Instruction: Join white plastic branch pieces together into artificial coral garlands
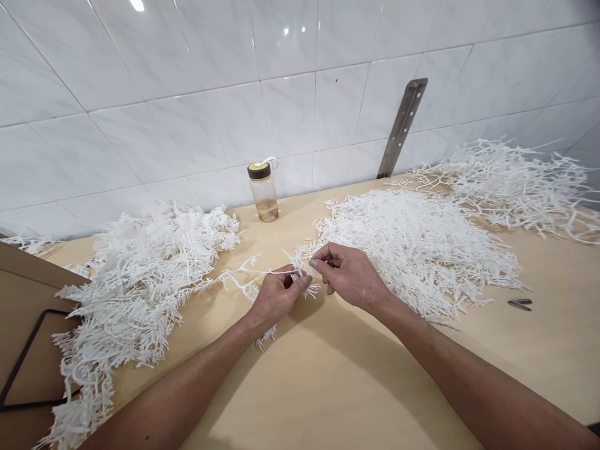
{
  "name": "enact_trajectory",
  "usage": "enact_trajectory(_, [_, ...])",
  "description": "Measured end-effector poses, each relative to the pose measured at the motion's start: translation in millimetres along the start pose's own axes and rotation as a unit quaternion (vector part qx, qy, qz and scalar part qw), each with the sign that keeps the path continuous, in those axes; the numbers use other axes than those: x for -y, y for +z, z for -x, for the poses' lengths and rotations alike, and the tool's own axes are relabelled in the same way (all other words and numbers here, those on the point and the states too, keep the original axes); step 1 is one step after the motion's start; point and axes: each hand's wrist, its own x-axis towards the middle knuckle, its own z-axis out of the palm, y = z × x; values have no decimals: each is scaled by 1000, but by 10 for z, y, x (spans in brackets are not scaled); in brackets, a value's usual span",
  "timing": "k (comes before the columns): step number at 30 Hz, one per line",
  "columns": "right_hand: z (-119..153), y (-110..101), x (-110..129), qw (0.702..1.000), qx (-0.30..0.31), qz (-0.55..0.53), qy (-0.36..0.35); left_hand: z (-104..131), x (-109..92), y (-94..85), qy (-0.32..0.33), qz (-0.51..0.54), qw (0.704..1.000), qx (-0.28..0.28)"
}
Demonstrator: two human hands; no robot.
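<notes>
Near the middle of the table, my left hand is closed on a white plastic branch, its thin forked stems reaching out to the left and frilly tufts hanging below. My right hand is just to the right, thumb and forefinger pinched together at the branch's tufted end. Whatever small piece sits between those fingertips is too small to make out for certain. A large heap of frilly white sprigs lies to the left, touching the branch's far tips. Beyond my right hand spreads a pile of loose white sprigs.
A clear bottle with a dark and yellow lid stands near the tiled wall. Bare white branches are heaped at the far right. A perforated metal strip leans on the wall. Small dark snips lie right; a brown box stands left.
</notes>
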Motion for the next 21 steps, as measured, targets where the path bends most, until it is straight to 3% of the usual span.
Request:
enact_trajectory(7, [-23, -20, -30, 1000, -19, -2, 2, -29, -11, -4, -5, 110, 993, -38])
enact_trajectory(14, [-60, -11, -77, 999, -23, 22, 23, -42, -50, -51, -64, 271, 960, -11])
enact_trajectory(21, [-97, 16, -114, 998, -37, 26, 37, -63, -65, -72, -85, 327, 941, -2])
